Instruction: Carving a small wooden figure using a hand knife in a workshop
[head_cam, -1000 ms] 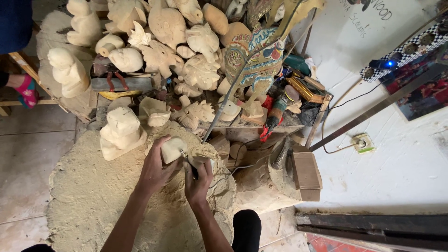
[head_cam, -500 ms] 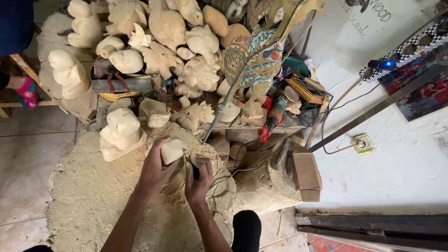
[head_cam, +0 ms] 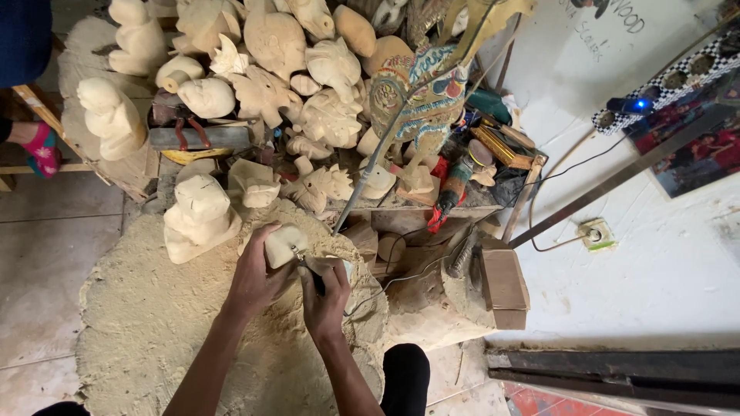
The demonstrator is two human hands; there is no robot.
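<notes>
The small block of pale wood [head_cam: 284, 244] I'm carving sits low in front of me, over the sawdust heap [head_cam: 146, 323], just beside the bigger rough-cut figure [head_cam: 199, 217]. My left hand [head_cam: 254, 281] is wrapped around it from below, fingers curled shut on its near side. My right hand [head_cam: 325, 296] is closed on a thin dark-handled tool [head_cam: 312, 276], whose tip meets the block; a cable [head_cam: 401, 277] seems to trail off from it to the right, though I can't tell for sure that it belongs to the tool.

I'd judge the block light and stiff, dry enough to hold firmly without slipping, but dusty, so the grip should sit on the broad uncarved back, away from where the tip bites. Thin carved edges would likely chip if squeezed.

Beyond my hands the bench is crowded with unpainted carvings [head_cam: 266, 92], a painted one in blues and reds [head_cam: 420, 100], and a red and green power tool [head_cam: 451, 192]. A small box [head_cam: 505, 285] stands to the right, and a wall socket [head_cam: 595, 233] lies on the white floor further out.
</notes>
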